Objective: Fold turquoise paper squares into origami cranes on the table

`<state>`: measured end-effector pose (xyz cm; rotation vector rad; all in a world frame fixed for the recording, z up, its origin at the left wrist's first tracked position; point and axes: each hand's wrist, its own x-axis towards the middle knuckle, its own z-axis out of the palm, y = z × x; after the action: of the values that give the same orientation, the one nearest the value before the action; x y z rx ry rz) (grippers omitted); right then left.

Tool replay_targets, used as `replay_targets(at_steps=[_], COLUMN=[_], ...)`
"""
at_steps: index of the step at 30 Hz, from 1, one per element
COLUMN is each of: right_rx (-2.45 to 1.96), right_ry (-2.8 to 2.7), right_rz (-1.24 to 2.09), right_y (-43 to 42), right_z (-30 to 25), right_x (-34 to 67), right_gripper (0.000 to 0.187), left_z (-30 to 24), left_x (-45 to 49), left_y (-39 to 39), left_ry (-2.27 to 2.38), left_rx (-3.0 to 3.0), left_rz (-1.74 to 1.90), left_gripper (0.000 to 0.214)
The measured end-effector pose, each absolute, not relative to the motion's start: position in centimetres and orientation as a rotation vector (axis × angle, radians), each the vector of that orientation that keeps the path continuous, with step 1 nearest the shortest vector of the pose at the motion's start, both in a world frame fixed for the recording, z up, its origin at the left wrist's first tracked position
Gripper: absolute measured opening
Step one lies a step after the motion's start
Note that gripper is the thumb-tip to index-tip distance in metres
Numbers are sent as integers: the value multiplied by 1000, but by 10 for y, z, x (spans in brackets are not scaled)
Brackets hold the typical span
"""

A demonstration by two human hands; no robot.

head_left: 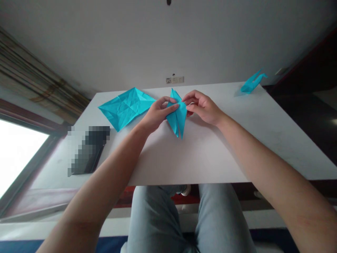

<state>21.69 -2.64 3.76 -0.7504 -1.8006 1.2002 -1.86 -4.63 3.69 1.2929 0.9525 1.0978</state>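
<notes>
A partly folded turquoise paper piece (177, 117) lies on the white table (200, 154), pointed at both ends. My left hand (156, 114) presses its left side with fingers laid over the paper. My right hand (202, 107) pinches the paper's right edge between thumb and fingers. Both hands meet over the piece at the table's middle.
A creased, unfolded turquoise sheet (126, 106) lies to the left of my hands. A finished turquoise paper figure (252, 82) stands at the far right corner. A dark flat object (89, 151) rests near the left edge. A wall socket (174, 80) sits behind the table. My knees show below.
</notes>
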Motion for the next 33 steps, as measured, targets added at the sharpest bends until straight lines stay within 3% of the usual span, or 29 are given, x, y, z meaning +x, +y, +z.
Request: replay_targets(at_steps=[12,18,25,29,33], right_rx=[-816,-836,-916,-859,-959], right_ry=[-1931,-2041,-2162,-2218,-2272], right_rz=[1192,1055,526,570,783], right_y=[-25,-23,-28,-27,-24], right_z=[40,44,59,52,42], right_x=[225,234,238,236,235], right_gripper=[28,29,25,22,30], left_z=[26,30,38,39,33], left_x=[-20,-21,-26,-25,-26], left_y=[-41,-40,-46,-49,-49], left_ry=[1055,1111,1186,1134,1170], left_rx=[1173,1163,1856,2037,2165], left_rz=[1235,1202,964,816,742], left_gripper=[77,59,29,46,61])
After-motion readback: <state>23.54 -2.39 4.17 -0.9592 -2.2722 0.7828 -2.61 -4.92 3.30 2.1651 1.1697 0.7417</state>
